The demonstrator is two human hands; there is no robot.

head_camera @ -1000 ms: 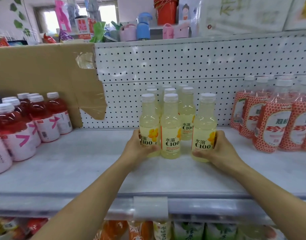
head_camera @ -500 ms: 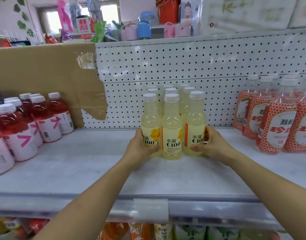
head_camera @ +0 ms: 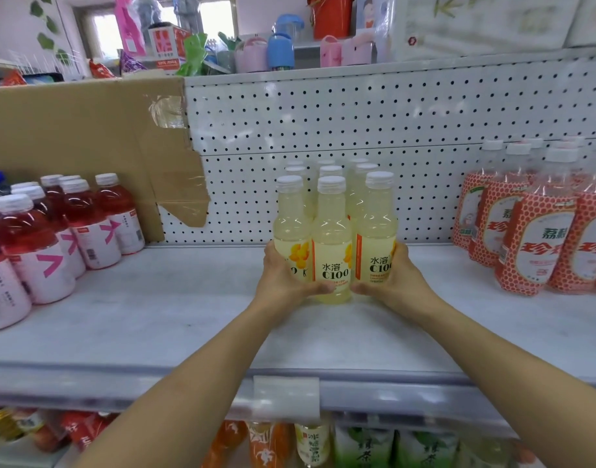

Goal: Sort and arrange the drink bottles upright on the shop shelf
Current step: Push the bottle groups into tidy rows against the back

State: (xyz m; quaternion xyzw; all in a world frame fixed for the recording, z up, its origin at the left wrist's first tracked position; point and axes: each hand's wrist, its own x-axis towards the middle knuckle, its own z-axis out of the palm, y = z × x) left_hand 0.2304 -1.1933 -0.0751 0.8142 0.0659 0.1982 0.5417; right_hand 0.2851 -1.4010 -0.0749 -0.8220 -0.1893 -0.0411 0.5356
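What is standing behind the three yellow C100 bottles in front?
More pale yellow bottles with white caps, in rows reaching towards the pegboard panel. Only their tops show; the front row covers their labels and bases.

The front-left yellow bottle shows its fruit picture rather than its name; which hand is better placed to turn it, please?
Left, I think. The left hand grips the front-left yellow bottle, while the right hand grips the front-right bottle, with the middle bottle between them.

Rear yellow bottles (head_camera: pixel 330 170) — bodies unseen
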